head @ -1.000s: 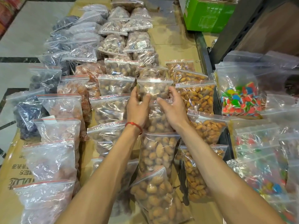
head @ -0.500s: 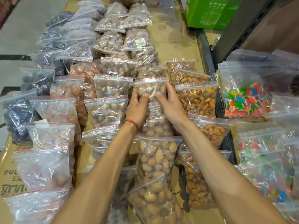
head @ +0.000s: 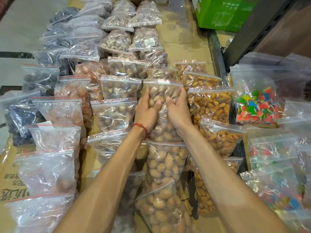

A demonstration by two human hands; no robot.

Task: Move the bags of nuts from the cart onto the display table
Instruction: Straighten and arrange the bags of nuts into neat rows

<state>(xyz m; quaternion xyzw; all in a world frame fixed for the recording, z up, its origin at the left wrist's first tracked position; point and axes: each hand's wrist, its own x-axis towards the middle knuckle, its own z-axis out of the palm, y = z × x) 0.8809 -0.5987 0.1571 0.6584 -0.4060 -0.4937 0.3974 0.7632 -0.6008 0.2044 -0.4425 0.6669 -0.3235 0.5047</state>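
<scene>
My two hands grip one bag (head: 162, 90) of pale brown nuts at the centre of the frame. The left hand (head: 147, 112) curls round its left edge and the right hand (head: 179, 111) round its right edge, with both thumbs pressed on the front. The bag lies on the cardboard-covered worktop (head: 178, 37), in a middle column of like bags, its lower end over the next bag (head: 165, 163) down. A red cord (head: 140, 127) circles my left wrist. Bags of orange-brown kernels (head: 210, 102) lie just right of it, and candy bags (head: 257, 105) fill the right edge. Dark fruit bags (head: 21, 115) line the left, and a green box (head: 223, 12) sits upper right.
</scene>
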